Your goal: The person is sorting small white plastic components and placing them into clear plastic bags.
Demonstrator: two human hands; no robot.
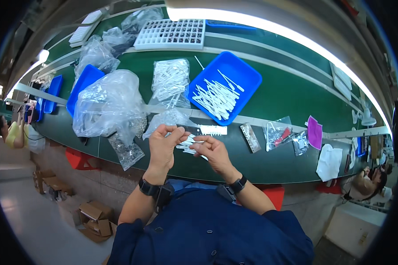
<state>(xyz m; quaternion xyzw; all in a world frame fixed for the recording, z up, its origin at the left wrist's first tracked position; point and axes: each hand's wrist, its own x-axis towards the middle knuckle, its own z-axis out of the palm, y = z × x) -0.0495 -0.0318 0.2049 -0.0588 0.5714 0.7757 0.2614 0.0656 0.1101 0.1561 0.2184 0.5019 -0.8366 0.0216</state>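
Observation:
Both my hands are raised close together above the green bench, fingertips apart. My left hand (164,145) is closed in a pinch, thumb against the forefinger; what it holds is too small to make out. Thumb and fingers of my right hand (213,154) are also pinched, on something I cannot make out. Several thin white sticks (188,144) lie on the bench between and behind the hands. Just beyond them is a row of small white parts (213,130) on a strip. Farther back, a blue tray (250,79) holds a pile of white sticks (217,100) with thicker ends.
Left of the tray lies a bag of white sticks (171,78), with a large clear bag (108,101) beside it. A white compartment tray (170,34) stands behind. To the right are a drilled block (250,138), a pink cloth (314,132) and a white cloth (329,162). People sit at both sides.

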